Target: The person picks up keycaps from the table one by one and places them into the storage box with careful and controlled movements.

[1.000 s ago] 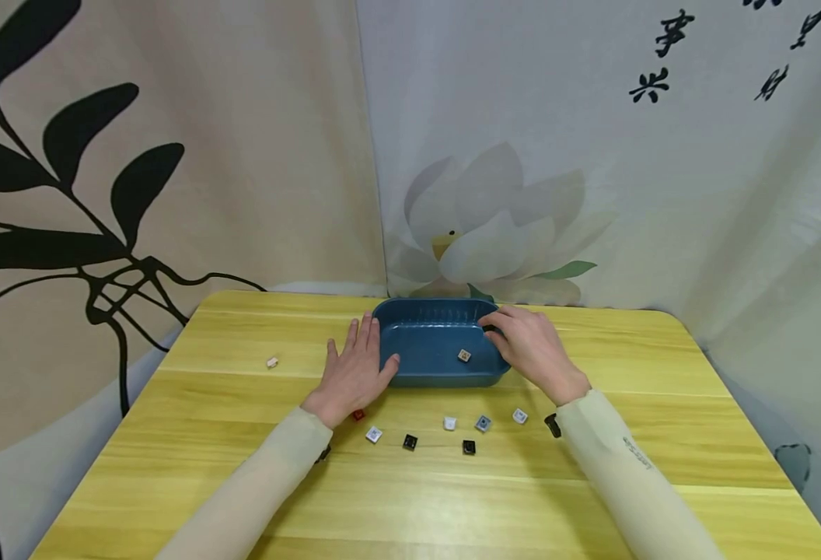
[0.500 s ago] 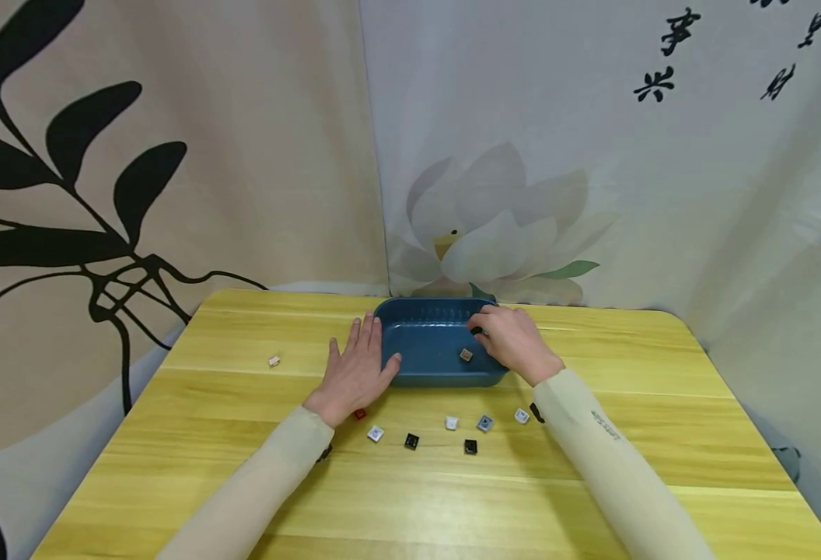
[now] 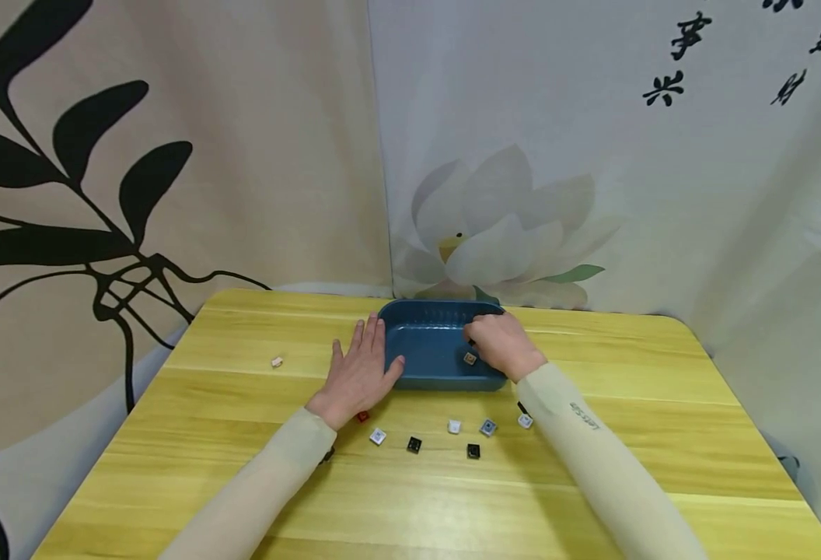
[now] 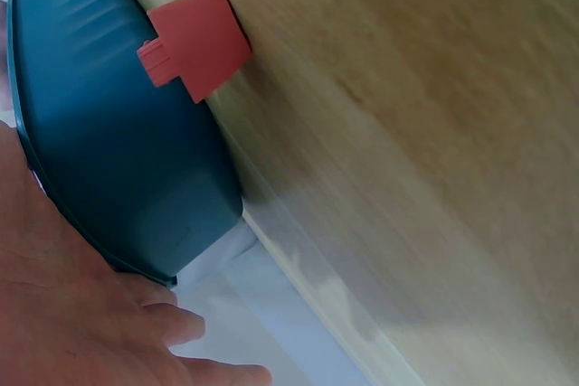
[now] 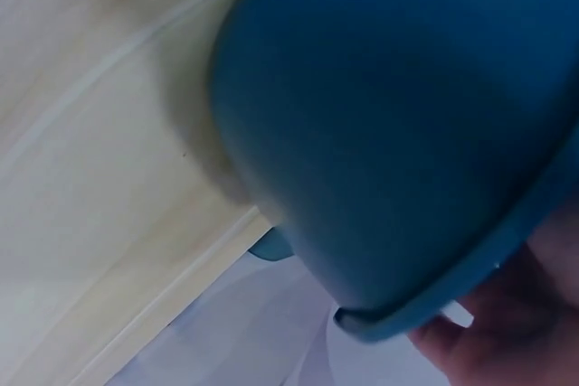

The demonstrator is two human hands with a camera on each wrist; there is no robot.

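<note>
A blue rectangular tray [image 3: 424, 384] stands at the back middle of the table. My left hand [image 3: 358, 373] rests along its left rim with the fingers straight and spread. Over the tray's right part, my right hand [image 3: 497, 342] has curled fingers pinching a small dark piece, apparently a black keycap [image 3: 472, 342], mostly hidden by the fingers. Below that hand a beige keycap [image 3: 469, 358] lies in the tray. In the left wrist view a red keycap [image 4: 199, 42] is beside the tray's outer wall. The right wrist view shows the tray wall [image 5: 362, 133] and part of the right hand [image 5: 516, 323].
In front of the tray lie several keycaps, among them a white one [image 3: 378, 436], a black one [image 3: 414, 444], a grey one [image 3: 488, 427] and another black one [image 3: 473, 451]. A pale keycap [image 3: 277, 362] lies alone at the left. Printed curtains hang behind the table [image 3: 634, 373].
My right hand has moved left and inward over the tray from its right rim, carrying the dark piece. My left hand stays at the left rim. The head view has shifted slightly.
</note>
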